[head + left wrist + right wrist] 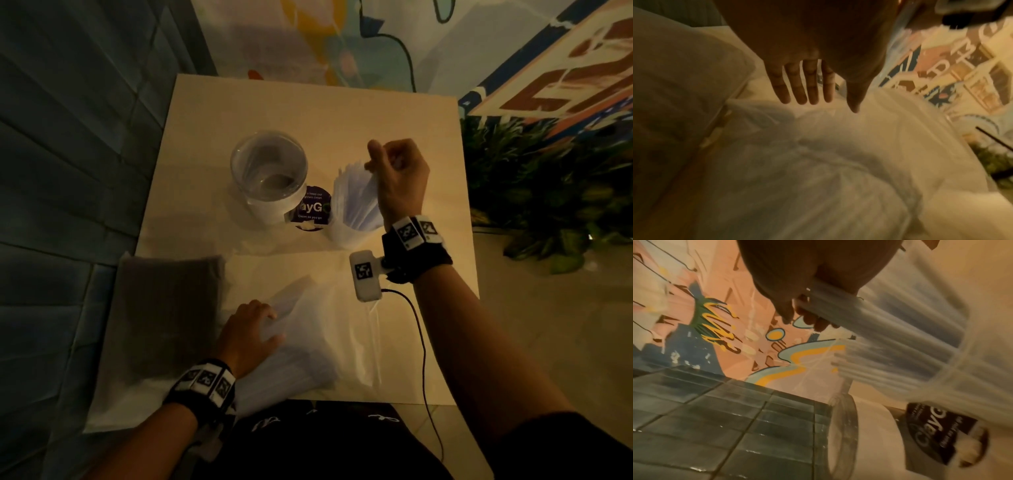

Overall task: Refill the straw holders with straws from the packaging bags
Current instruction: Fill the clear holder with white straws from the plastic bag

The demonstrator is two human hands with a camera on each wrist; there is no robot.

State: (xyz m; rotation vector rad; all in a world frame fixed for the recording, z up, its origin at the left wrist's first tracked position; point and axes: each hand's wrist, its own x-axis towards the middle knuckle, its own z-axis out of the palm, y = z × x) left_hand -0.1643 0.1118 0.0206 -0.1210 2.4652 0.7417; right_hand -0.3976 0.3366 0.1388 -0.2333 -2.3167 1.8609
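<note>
Right now the person's right hand (397, 171) is curled around a bunch of wrapped straws (875, 318), holding their upper ends while the lower ends stand fanned inside the right-hand clear straw holder (352, 219) on the pale table (308, 113). The step in hand looks like the loading of this holder: the bunch is in, but not yet let go. Just to its left stands a second clear straw holder (269, 171), which seems to hold nothing. Between the two lies a round purple sticker (313, 207).

Nearer the person, the left hand (248, 337) lies with straight, spread fingers (807, 84) on the clear packaging bag (329, 342), which still shows straws inside; it steadies the bag rather than gripping it. A second, darker bag (164, 308) lies beside it to the left.

Next, by this reading, the right hand should loosen so the straws settle upright, then return to the bag's open end for another bunch, likely for the bare holder. The fan could spill if released carelessly.
</note>
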